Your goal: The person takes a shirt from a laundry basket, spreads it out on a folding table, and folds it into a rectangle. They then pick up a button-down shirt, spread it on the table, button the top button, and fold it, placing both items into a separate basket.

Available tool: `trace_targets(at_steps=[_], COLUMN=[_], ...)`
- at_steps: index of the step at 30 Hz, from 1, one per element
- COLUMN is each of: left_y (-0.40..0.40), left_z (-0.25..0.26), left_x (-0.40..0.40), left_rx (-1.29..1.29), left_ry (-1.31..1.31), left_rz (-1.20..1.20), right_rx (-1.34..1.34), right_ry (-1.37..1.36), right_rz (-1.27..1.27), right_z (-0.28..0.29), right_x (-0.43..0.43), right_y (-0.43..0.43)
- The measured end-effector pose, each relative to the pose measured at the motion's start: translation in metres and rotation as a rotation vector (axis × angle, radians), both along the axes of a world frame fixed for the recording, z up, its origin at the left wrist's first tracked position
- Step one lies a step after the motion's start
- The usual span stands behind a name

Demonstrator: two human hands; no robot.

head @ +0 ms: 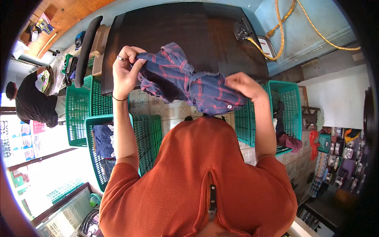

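A dark blue plaid garment (177, 77) with red lines hangs bunched between my hands, over the near edge of the dark ironing table (189, 35). My left hand (128, 66) pinches its narrow left end between thumb and fingers. At its right part is my right hand (244, 86), slightly blurred, with the fingertips on the cloth. A white button shows low on the right part of the garment. Beyond it, at the table's far right, stands an iron (243, 30) with a yellow cord. Folds hide the garment's full shape.
Green plastic baskets stand at my left (78, 112) and right (285, 89); a nearer left basket (88, 148) holds folded clothes. A black padded board (88, 51) lies left of the table. Another person (35, 97) in black works at the far left. A yellow cord (281, 32) hangs at upper right.
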State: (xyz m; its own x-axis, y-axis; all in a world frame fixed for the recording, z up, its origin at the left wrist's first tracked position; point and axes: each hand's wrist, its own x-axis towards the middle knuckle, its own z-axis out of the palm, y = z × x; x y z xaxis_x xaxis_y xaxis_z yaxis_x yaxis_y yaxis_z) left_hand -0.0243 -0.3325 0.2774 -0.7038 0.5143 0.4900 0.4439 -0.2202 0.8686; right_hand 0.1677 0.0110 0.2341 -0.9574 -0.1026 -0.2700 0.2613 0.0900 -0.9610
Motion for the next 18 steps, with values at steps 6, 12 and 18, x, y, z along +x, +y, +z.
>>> trace_targets(at_steps=[6, 12, 18], left_y=[-0.016, -0.035, -0.031], left_z=[0.014, 0.023, 0.021], left_x=[-0.005, -0.005, 0.005], left_rx=[-0.002, 0.001, -0.049], left_ry=[0.007, 0.016, 0.142], left_rz=[-0.087, 0.018, 0.187], right_rx=[-0.287, 0.192, 0.688], right_ry=[-0.046, 0.436, 0.700], right_rz=[0.167, -0.260, -0.522], right_z=[-0.008, 0.032, 0.063], right_x=[0.000, -0.005, -0.002], right_y=[-0.024, -0.024, -0.039])
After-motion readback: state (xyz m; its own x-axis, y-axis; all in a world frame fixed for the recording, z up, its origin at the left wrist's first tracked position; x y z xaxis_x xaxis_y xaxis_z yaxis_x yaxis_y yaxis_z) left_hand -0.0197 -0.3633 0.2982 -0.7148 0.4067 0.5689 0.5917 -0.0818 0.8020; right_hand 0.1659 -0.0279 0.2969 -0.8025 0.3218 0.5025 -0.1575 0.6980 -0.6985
